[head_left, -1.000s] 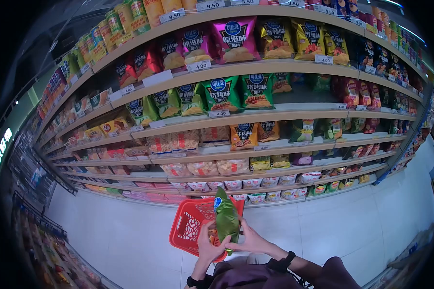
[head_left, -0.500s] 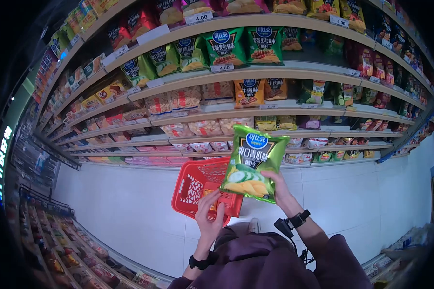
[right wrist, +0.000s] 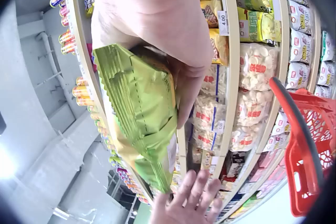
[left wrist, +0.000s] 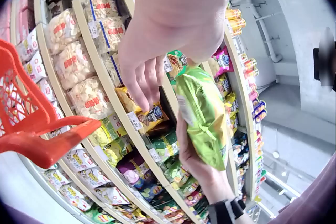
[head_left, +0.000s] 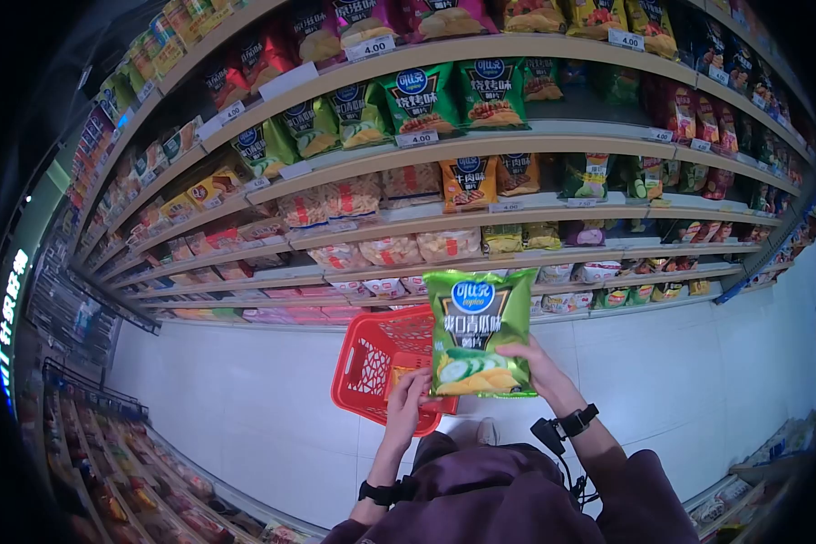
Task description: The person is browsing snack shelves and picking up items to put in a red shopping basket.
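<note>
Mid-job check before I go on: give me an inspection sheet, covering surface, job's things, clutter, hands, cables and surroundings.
Surface: pale tiled floor; no worktop seen.
Job's things: glossy green chip bag, upright, front towards the head camera; red plastic lattice basket partly behind it, an orange packet inside.
Clutter: nothing seen loose on the floor.
Right hand: grips the bag's right side, thumb on the front.
Left hand: fingers loose near the bag's lower left corner; contact unclear.
Cables: thin black cable near the right forearm; its far end cannot be told.
Surroundings: long beige-edged shelves of packaged snacks ahead, more stocked shelving at lower left.
</note>
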Motion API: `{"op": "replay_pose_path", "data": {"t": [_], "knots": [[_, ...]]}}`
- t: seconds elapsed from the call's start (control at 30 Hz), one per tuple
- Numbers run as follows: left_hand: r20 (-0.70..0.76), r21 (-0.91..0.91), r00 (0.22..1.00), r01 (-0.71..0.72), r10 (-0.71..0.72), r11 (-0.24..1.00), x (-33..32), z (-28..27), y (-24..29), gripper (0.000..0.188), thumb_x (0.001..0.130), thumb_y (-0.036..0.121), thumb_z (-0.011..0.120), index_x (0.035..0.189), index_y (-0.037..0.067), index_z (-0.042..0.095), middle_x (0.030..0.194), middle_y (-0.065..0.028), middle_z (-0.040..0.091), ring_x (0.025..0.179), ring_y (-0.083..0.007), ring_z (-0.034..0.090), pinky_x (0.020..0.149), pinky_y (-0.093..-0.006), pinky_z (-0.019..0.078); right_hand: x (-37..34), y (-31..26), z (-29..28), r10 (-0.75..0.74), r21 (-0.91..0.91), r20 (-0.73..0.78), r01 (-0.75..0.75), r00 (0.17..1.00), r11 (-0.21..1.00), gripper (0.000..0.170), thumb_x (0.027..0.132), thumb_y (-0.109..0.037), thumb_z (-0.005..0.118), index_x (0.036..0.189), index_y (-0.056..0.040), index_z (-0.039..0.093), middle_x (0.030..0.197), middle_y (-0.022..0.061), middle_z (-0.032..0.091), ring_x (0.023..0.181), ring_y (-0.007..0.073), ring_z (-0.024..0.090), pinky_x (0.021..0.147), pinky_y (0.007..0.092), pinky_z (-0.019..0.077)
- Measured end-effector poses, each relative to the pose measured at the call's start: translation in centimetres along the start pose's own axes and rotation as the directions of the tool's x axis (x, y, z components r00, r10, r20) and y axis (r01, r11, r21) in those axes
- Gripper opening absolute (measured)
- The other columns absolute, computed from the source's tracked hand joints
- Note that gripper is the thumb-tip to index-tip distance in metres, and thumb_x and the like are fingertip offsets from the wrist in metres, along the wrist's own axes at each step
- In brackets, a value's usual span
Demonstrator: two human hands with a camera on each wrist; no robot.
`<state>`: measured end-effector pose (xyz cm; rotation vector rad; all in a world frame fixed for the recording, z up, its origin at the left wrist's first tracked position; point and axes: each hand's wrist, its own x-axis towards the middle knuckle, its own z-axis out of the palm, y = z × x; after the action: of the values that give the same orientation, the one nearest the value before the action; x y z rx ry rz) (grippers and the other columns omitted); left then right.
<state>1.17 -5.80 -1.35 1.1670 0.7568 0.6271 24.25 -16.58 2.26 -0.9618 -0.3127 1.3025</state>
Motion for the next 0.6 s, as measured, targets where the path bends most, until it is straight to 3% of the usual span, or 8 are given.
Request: {"op": "replay_pose_path", "data": {"t": [0.07, 0.1, 0.17, 0.23, 0.33, 0.43, 0.57, 0.6], "knots": [[0.013, -0.109, 0.994, 0.111, -0.111, 0.988, -0.1, 0.0, -0.9, 0.038, 0.097, 0.027, 0.054, 0.125, 0.002, 0.052, 0.117, -0.0078, 0.059, 0.107, -0.0131, 0.056, 0.091, -0.0295, 0.0459, -0.4, 1.6, 0.7, 0.097, -0.115, 0.115, -0.084, 0.989, 0.99, 0.053, 0.08, -0.01, 0.07, 0.125, 0.002, 0.045, 0.113, 0.0099, 0.059, 0.104, 0.0174, 0.059, 0.089, 0.0304, 0.0487], [0.122, -0.028, 0.981, 0.158, -0.153, 0.987, -0.9, 0.8, 1.0, 0.037, 0.094, 0.018, 0.056, 0.127, 0.003, 0.048, 0.113, -0.006, 0.06, 0.103, -0.0135, 0.058, 0.089, -0.031, 0.0483, -0.5, 2.6, 1.2, 0.145, -0.169, 0.201, -0.111, 0.969, 0.979, 0.054, 0.08, -0.01, 0.071, 0.126, 0.0027, 0.044, 0.115, 0.0105, 0.059, 0.106, 0.0169, 0.058, 0.09, 0.03, 0.048], [0.221, 0.227, 0.965, 0.089, -0.14, 0.97, -1.3, 0.6, 1.5, 0.047, 0.084, 0.013, 0.07, 0.125, 0.004, 0.05, 0.111, -0.0055, 0.062, 0.1, -0.0133, 0.06, 0.087, -0.0312, 0.05, -1.1, 4.0, 2.0, 0.195, -0.206, 0.199, -0.154, 0.96, 0.966, 0.059, 0.081, -0.013, 0.071, 0.13, 0.0024, 0.042, 0.12, 0.011, 0.057, 0.11, 0.0156, 0.055, 0.093, 0.03, 0.0449], [0.161, 0.12, 0.973, 0.148, -0.167, 0.982, -1.4, 0.6, 1.6, 0.056, 0.074, 0.011, 0.08, 0.123, 0.004, 0.052, 0.11, -0.0054, 0.063, 0.098, -0.0138, 0.061, 0.086, -0.0308, 0.0502, -0.5, 5.8, 1.7, 0.181, -0.243, 0.2, -0.13, 0.963, 0.961, 0.068, 0.082, -0.019, 0.073, 0.135, 0.0026, 0.036, 0.126, 0.0125, 0.052, 0.114, 0.0175, 0.053, 0.097, 0.0307, 0.043], [0.085, 0.117, 0.983, 0.155, -0.166, 0.981, -2.4, -0.3, -0.2, 0.055, 0.075, 0.015, 0.08, 0.122, 0.004, 0.054, 0.11, -0.0054, 0.064, 0.097, -0.0134, 0.061, 0.086, -0.0296, 0.0499, -0.1, 7.9, 2.1, 0.004, -0.523, 0.193, 0.1, 0.981, 0.846, 0.079, 0.082, -0.026, 0.074, 0.139, 0.0029, 0.028, 0.131, 0.0136, 0.047, 0.121, 0.0198, 0.047, 0.101, 0.0317, 0.04], [0.085, 0.131, 0.98, 0.167, -0.178, 0.977, -3.3, -1.1, -0.4, 0.052, 0.077, 0.015, 0.079, 0.121, 0.002, 0.054, 0.111, -0.0062, 0.064, 0.099, -0.0131, 0.06, 0.088, -0.0294, 0.049, 0.0, 10.4, 2.6, -0.119, -0.641, 0.194, 0.218, 0.974, 0.736, 0.084, 0.081, -0.028, 0.076, 0.14, 0.0031, 0.024, 0.132, 0.0137, 0.044, 0.125, 0.0209, 0.044, 0.104, 0.0329, 0.0372], [0.06, 0.193, 0.986, 0.14, -0.155, 0.971, -4.2, -2.9, -0.1, 0.054, 0.077, 0.018, 0.079, 0.122, 0.001, 0.054, 0.112, -0.0061, 0.063, 0.101, -0.0134, 0.06, 0.089, -0.0291, 0.0482, -0.3, 10.8, 5.2, -0.123, -0.529, 0.227, 0.229, 0.966, 0.817, 0.081, 0.081, -0.025, 0.076, 0.139, 0.0018, 0.027, 0.132, 0.0119, 0.045, 0.124, 0.02, 0.043, 0.103, 0.033, 0.0375], [0.047, 0.206, 0.99, 0.118, -0.131, 0.971, -4.4, -3.4, -0.1, 0.051, 0.079, 0.02, 0.077, 0.122, 0.002, 0.055, 0.111, -0.0068, 0.064, 0.1, -0.014, 0.06, 0.088, -0.0294, 0.048, -0.3, 11.0, 5.9, -0.075, -0.437, 0.183, 0.149, 0.98, 0.887, 0.076, 0.08, -0.021, 0.076, 0.138, -0.0005, 0.031, 0.13, 0.01, 0.048, 0.12, 0.0186, 0.047, 0.102, 0.0327, 0.0392]]}}
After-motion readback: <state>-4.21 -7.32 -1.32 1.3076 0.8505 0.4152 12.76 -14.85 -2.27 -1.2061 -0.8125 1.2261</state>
